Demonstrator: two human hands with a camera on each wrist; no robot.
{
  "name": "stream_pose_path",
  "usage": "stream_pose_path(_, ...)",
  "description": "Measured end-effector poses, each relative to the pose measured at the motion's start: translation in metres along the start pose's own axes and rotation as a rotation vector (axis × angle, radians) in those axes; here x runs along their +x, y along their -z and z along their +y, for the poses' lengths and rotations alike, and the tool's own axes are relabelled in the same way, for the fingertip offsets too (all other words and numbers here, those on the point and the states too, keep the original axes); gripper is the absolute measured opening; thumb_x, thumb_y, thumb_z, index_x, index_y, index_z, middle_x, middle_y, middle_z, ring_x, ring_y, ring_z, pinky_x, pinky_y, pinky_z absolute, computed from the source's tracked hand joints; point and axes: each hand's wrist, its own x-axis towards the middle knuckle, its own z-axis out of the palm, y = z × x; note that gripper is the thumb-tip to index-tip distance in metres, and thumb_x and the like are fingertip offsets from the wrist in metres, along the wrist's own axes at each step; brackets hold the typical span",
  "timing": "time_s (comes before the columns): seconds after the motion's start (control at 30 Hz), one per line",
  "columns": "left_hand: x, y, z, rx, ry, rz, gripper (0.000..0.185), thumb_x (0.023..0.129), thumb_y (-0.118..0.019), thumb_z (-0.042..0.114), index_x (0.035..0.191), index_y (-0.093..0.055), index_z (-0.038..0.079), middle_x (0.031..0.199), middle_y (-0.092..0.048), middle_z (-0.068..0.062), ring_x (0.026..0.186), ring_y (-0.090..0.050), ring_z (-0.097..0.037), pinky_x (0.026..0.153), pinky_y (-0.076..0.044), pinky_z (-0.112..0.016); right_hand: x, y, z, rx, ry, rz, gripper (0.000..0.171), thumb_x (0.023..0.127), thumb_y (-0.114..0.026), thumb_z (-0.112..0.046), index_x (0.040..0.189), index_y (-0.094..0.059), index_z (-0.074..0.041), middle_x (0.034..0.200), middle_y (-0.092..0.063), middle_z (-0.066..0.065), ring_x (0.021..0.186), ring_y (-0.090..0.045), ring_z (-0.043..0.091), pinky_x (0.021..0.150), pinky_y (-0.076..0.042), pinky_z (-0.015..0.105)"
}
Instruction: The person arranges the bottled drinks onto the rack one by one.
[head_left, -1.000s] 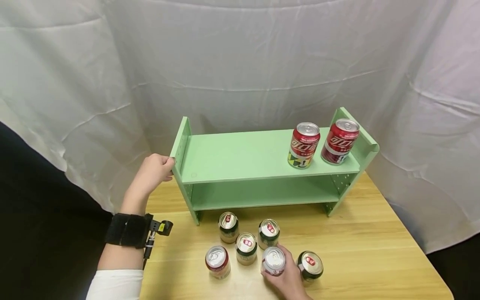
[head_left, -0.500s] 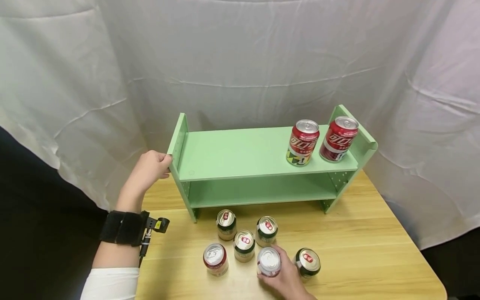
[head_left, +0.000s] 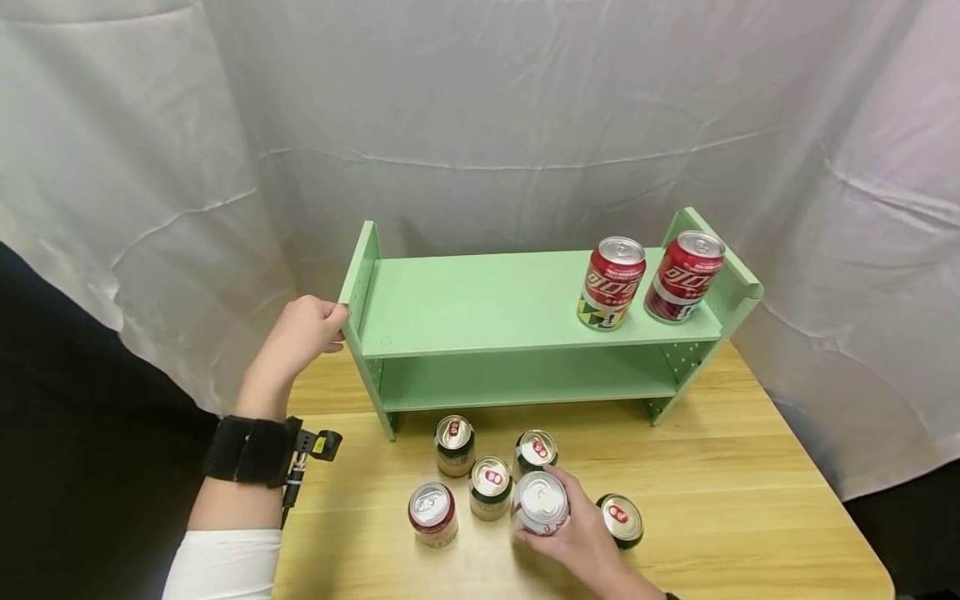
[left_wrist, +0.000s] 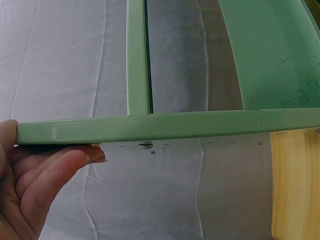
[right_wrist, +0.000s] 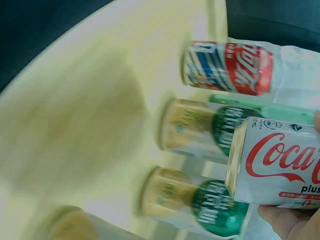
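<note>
My left hand (head_left: pixel 303 335) grips the left side panel of a green two-tier shelf (head_left: pixel 450 304). In the left wrist view, its fingers (left_wrist: pixel 55 175) lie along one face of the panel's edge (left_wrist: pixel 185 125). Near the front of the table, my right hand (head_left: pixel 577 533) holds a white Coca-Cola Plus can (head_left: pixel 542 502), fingers around its side. The right wrist view shows that can (right_wrist: pixel 280 162) lifted off the table, its red lettering visible. Green-and-gold cans (head_left: pixel 491 490) stand close to it, one (head_left: pixel 536 450) just behind and another (head_left: pixel 621 521) right of the hand.
Two red cola cans (head_left: pixel 611 287) (head_left: pixel 684 279) stand at the right end of the upper tier. On the wooden table (head_left: pixel 750 500), a red-and-white can (head_left: pixel 432 517) and another green-and-gold can (head_left: pixel 454 447) stand at the left. A white curtain (head_left: pixel 480 100) hangs behind.
My right hand has raised the white can and shifted it slightly away from me, toward the shelf. My left hand keeps its grip on the side panel. The head view has tilted slightly.
</note>
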Motion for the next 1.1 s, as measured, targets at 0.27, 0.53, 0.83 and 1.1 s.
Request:
stream_pose_path(0.27,0.001,0.002,0.001,-0.003,-0.009,-0.003,0.038,0.093,-0.033,0.016,0.056,-0.036,0.008,0.12,-0.057,-0.033,0.093,-0.067,-0.039,0.077,-0.059,-0.039,0.016,0.016,-0.013,0.0,0.077,0.004,0.094,0.042,-0.094,-0.015,0.124,-0.049,0.001,0.103,-0.067,0.014,0.089,-0.067,0.021,0.077,-0.059,0.033)
stream_pose_path(0.53,0.001,0.004,-0.001,0.003,-0.017,0.0,0.039,0.093,-0.034,0.016,0.055,-0.037,0.008,0.116,-0.059,-0.033,0.088,-0.069,-0.036,0.076,-0.06,-0.039,0.028,0.023,-0.028,0.071,-0.084,-0.066,0.092,0.046,-0.092,-0.016,0.126,-0.05,0.0,0.105,-0.067,0.011,0.09,-0.067,0.024,0.075,-0.059,0.032)
stream_pose_path(0.83,0.001,0.002,-0.002,-0.002,-0.013,-0.005,0.038,0.093,-0.034,0.015,0.056,-0.036,0.008,0.12,-0.057,-0.033,0.091,-0.068,-0.038,0.076,-0.06,-0.039,0.04,0.034,-0.032,0.026,-0.001,-0.032,0.092,0.046,-0.093,-0.018,0.125,-0.05,-0.002,0.105,-0.067,0.012,0.09,-0.067,0.023,0.074,-0.06,0.033)
stream_pose_path(1.1,-0.001,0.001,0.0,0.0,-0.003,-0.003,0.038,0.093,-0.034,0.016,0.055,-0.035,0.009,0.12,-0.057,-0.032,0.091,-0.068,-0.037,0.078,-0.059,-0.04,0.057,0.052,-0.028,-0.064,0.177,0.012,0.093,0.045,-0.093,-0.017,0.125,-0.049,0.0,0.101,-0.067,0.015,0.084,-0.068,0.025,0.068,-0.06,0.03)
